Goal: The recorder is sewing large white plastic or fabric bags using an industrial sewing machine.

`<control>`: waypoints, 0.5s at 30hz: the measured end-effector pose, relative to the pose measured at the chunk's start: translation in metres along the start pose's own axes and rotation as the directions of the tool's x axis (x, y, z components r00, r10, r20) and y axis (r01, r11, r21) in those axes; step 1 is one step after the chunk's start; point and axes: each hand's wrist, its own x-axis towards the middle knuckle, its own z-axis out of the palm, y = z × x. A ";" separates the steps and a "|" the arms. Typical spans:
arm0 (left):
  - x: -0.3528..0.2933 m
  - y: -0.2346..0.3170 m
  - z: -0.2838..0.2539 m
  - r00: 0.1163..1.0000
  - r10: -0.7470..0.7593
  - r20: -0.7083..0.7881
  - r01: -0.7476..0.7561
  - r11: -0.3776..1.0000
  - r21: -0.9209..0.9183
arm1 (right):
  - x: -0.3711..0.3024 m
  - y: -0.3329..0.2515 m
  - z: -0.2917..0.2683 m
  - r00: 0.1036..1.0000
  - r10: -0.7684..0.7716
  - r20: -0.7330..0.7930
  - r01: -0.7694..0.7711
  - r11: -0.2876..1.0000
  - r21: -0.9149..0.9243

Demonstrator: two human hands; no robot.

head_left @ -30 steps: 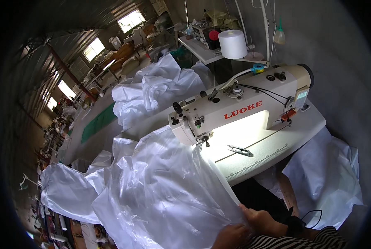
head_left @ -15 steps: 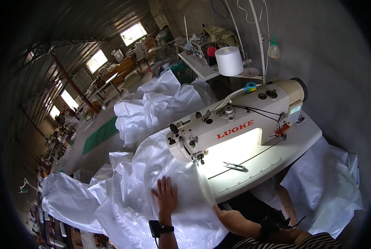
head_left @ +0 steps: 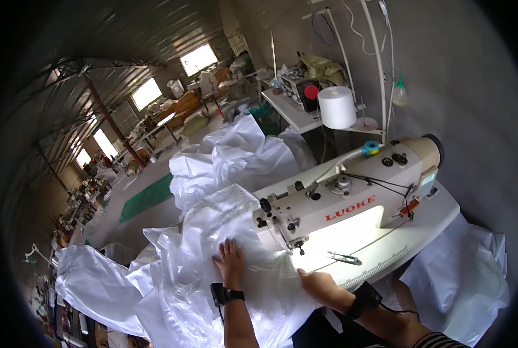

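Shiny white sheeting (head_left: pixel 212 217) lies in folds under the head of a white sewing machine (head_left: pixel 352 191). My left hand (head_left: pixel 230 264) rests flat on it, left of the needle area, with its fingers stretched out. Just in front of the presser foot, my right hand (head_left: pixel 317 285) is closed at the sheeting's right edge, fingers pinched together. A lamp lights the machine bed, where small metal thread snips (head_left: pixel 345 258) lie right of the needle, apart from both hands.
A cone of white thread (head_left: pixel 337 108) stands behind the machine, and an oil bottle (head_left: pixel 399 94) hangs by the wall. More white sheeting (head_left: pixel 456 272) drapes at the right. Beyond the machine are a heap of white sheeting (head_left: pixel 236 156) and a green strip (head_left: pixel 149 197).
My right hand has moved up along the sheeting's edge, closer to the needle. My left hand stays flat on the sheeting. The view has shifted, so the machine sits lower and further right.
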 end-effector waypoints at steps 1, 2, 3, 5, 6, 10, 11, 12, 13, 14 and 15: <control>0.007 -0.003 0.000 1.000 -0.024 0.017 0.024 1.000 0.000 | -0.007 0.002 -0.004 0.996 0.021 -0.087 -0.016 0.998 0.054; 0.012 -0.004 0.000 0.999 -0.028 0.018 0.028 0.999 -0.020 | -0.015 0.002 -0.008 0.978 0.116 -0.176 -0.051 0.940 0.337; 0.016 -0.006 -0.001 0.999 -0.038 0.004 0.038 0.999 -0.019 | -0.028 0.000 -0.014 0.931 0.230 -0.284 -0.048 0.847 0.529; 0.012 -0.008 -0.007 0.998 0.015 0.055 -0.014 0.999 -0.034 | -0.066 0.000 -0.022 0.952 0.207 -0.225 -0.021 0.779 0.626; 0.005 -0.008 -0.012 0.998 0.052 0.035 -0.050 0.997 -0.061 | -0.087 -0.003 -0.021 0.964 0.183 -0.191 0.005 0.709 0.706; -0.056 -0.010 -0.047 0.994 0.106 -0.006 -0.104 0.970 -0.221 | -0.136 -0.039 0.017 0.957 -0.058 0.283 -0.225 0.460 0.859; -0.075 -0.010 -0.058 0.997 0.061 0.048 -0.051 0.979 -0.197 | -0.129 -0.058 0.034 0.988 -0.007 0.152 -0.138 0.392 0.909; -0.091 -0.009 -0.068 0.998 0.028 0.050 -0.019 0.984 -0.179 | -0.121 -0.075 0.049 0.997 0.046 0.054 -0.067 0.340 0.938; -0.105 -0.009 -0.075 0.994 0.018 0.110 0.001 0.986 -0.167 | -0.106 -0.090 0.064 0.998 0.061 0.031 -0.049 0.322 0.945; -0.118 -0.010 -0.080 0.991 -0.028 0.132 0.039 0.996 -0.085 | -0.093 -0.105 0.074 0.956 -0.033 0.290 -0.284 0.133 0.950; -0.127 -0.013 -0.084 0.992 -0.057 0.113 0.056 0.998 0.014 | -0.091 -0.115 0.078 0.838 -0.123 0.532 -0.539 -0.030 0.842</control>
